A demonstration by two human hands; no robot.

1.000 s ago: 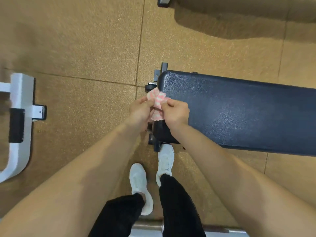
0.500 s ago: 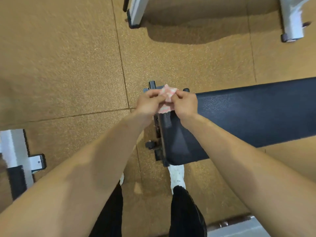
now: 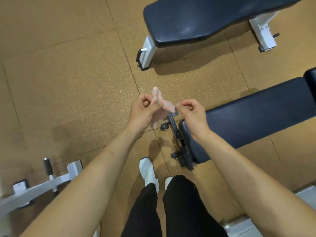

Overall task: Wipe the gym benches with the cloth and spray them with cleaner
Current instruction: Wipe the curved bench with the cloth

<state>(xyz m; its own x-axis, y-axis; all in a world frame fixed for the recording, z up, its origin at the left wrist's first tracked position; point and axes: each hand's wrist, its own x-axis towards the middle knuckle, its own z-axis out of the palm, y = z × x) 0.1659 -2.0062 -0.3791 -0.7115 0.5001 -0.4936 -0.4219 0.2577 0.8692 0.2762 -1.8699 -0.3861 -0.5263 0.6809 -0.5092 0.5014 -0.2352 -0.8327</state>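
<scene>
Cloth [image 3: 163, 104], one small pink-and-white piece, hangs stretched between my two hands above the floor, just off the end of the nearer bench [image 3: 256, 120]. My left hand [image 3: 143, 112] has its fingers closed on one end, and my right hand [image 3: 193, 113] pinches the other end between thumb and forefinger. I count two dark padded benches; the farther bench [image 3: 205, 19] stands on white legs. Another white metal frame [image 3: 42, 183] sits at lower left. The floor [image 3: 68, 74] is tan speckled rubber tiles with visible seams.
</scene>
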